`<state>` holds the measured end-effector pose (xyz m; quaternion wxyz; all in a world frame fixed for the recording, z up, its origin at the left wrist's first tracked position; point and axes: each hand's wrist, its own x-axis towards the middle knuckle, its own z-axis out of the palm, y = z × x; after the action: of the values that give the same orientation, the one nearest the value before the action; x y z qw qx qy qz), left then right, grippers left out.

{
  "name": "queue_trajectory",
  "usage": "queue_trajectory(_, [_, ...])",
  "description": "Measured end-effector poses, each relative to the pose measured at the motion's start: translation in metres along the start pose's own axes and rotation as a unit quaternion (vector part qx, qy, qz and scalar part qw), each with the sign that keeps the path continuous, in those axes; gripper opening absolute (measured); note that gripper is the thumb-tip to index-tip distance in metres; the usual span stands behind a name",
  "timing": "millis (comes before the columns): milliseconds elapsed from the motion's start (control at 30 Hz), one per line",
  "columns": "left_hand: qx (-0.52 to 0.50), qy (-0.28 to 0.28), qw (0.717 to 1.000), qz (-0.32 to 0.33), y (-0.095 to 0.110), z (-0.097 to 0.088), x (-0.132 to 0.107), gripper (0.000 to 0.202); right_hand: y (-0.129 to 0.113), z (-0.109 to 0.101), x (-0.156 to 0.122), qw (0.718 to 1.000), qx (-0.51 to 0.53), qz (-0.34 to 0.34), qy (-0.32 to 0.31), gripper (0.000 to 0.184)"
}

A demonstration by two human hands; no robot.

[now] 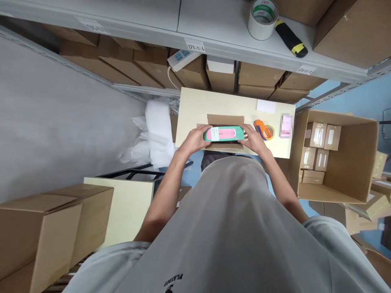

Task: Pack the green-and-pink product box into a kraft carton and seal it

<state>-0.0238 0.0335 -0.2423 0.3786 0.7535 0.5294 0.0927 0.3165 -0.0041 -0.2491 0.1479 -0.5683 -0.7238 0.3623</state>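
A flat green package with a pink and white front (pixel 224 133) is held level between both hands. My left hand (pixel 194 139) grips its left end and my right hand (pixel 254 138) grips its right end, fingers curled round the edges. The package hovers right over a small open cardboard box (pixel 225 119) that stands on a pale yellow table (pixel 195 110). Only the box's far flap and a strip of its near edge show; the rest is hidden under the package and my hands.
An orange tape dispenser (pixel 263 130) and a white slip (pixel 266 106) lie on the table to the right. A large open carton of small boxes (pixel 336 156) stands right. Bubble wrap (pixel 154 134) lies left. On the shelf above sit a tape roll (pixel 262 19) and a knife (pixel 291 39).
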Motion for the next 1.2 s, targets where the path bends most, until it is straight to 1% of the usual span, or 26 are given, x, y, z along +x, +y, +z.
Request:
queue_trajectory(133, [-0.013,0.011,1.0,0.015,-0.002,0.002,0.002,0.081,0.002,0.005,0.0,1.0,-0.001,0.005,-0.005,0.081])
queue_trajectory(267, [-0.003,0.003,1.0,-0.001,0.0,0.012,0.01,0.08,0.009,0.008,0.001,0.999,-0.023,0.025,-0.02,0.081])
queue_trajectory(400, [0.024,-0.01,1.0,-0.002,0.002,0.021,0.015,0.079,0.017,0.008,0.0,0.998,-0.051,0.023,-0.022,0.078])
queue_trajectory(500, [0.041,-0.024,0.999,0.01,0.002,0.029,0.017,0.076,0.02,0.008,0.0,0.995,-0.088,0.023,-0.03,0.075])
queue_trajectory(600, [0.071,-0.024,0.997,0.032,0.001,0.04,0.019,0.075,0.021,0.014,0.0,0.988,-0.144,0.024,-0.041,0.071])
queue_trajectory(667, [0.105,-0.023,0.993,0.037,0.001,0.048,0.021,0.074,0.02,0.019,0.003,0.981,-0.184,0.022,-0.049,0.068])
queue_trajectory(800, [0.179,-0.034,0.983,0.023,0.006,0.062,0.03,0.071,0.011,0.03,0.016,0.962,-0.257,0.036,-0.079,0.063])
queue_trajectory(900, [0.21,-0.054,0.976,0.013,0.012,0.065,0.038,0.07,0.001,0.032,0.025,0.949,-0.289,0.059,-0.11,0.055])
queue_trajectory(967, [0.207,-0.06,0.976,0.012,0.014,0.063,0.038,0.068,-0.004,0.029,0.023,0.949,-0.288,0.058,-0.111,0.05])
queue_trajectory(1000, [0.197,-0.051,0.979,0.012,0.015,0.06,0.035,0.067,-0.006,0.025,0.019,0.953,-0.281,0.055,-0.098,0.047])
queue_trajectory(1033, [0.185,-0.031,0.982,0.01,0.015,0.057,0.03,0.065,-0.007,0.022,0.013,0.958,-0.27,0.054,-0.076,0.043])
queue_trajectory(1100, [0.163,0.04,0.986,-0.022,0.014,0.051,0.016,0.058,-0.007,0.015,0.001,0.967,-0.243,0.075,-0.023,0.036])
queue_trajectory(1167, [0.161,0.11,0.976,-0.099,0.012,0.047,0.002,0.051,-0.005,0.011,-0.01,0.968,-0.217,0.126,0.012,0.035])
queue_trajectory(1200, [0.167,0.128,0.967,-0.147,0.011,0.046,-0.003,0.05,-0.003,0.01,-0.013,0.966,-0.206,0.155,0.018,0.035])
